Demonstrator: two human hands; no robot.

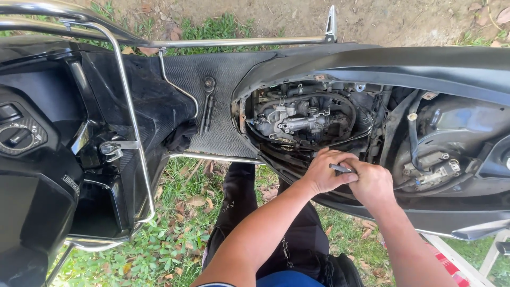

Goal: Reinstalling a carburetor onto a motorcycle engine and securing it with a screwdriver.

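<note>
Head view, looking straight down over a black scooter with its body panel off. Engine exposed in the oval opening, hoses and wiring visible around it.

Left hand curled into a loose fist at the lower rim of the opening, fingers folded together around a slim grey metal tool. Right hand closed over the tool's other end, knuckles up, fingers pressed shut around the shaft. Both hands touching, thumb side to thumb side; probably doubled up for more leverage or a steadier line into the bay. Tool's working tip hidden behind the left fingers, so cannot tell what it engages.

Ratchet wrench lying flat on the ribbed footboard mat, well apart from the hands; likely parked there within reach, where the ribbing keeps it from sliding. Chrome guard rail framing the footboard. Ignition dial at far left.

Dark trouser legs below, over grass and dry leaves; stance close against the scooter's side, presumably for a downward reach.
</note>
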